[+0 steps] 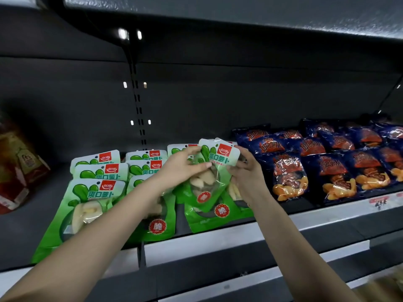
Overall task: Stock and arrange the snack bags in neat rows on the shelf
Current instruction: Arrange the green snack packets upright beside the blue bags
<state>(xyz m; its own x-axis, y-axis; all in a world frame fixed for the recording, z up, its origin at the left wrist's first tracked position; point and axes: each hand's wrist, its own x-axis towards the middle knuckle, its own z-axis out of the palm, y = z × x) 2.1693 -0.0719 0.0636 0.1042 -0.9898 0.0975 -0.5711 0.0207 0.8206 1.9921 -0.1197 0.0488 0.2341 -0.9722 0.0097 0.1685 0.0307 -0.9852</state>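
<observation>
- The shelf (21,225) looks mostly stocked to me: blue bags (331,162) fill the 3 o'clock side.
- Green bags (96,192) form two overlapping rows at 9 o'clock; a third row at centre is unfinished.
- My left hand (181,168) and right hand (246,173) each keep a pinching grip on one green bag (214,168), raised above that third row.

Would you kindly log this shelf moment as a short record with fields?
left hand: grips the held green radish snack bag on its left edge
right hand: grips the same bag on its right edge
green rows: overlapping bags at shelf left and middle
dark blue chip bags: rows to the right
red package: far left, blurred
shelf: dark, pale front strip
</observation>
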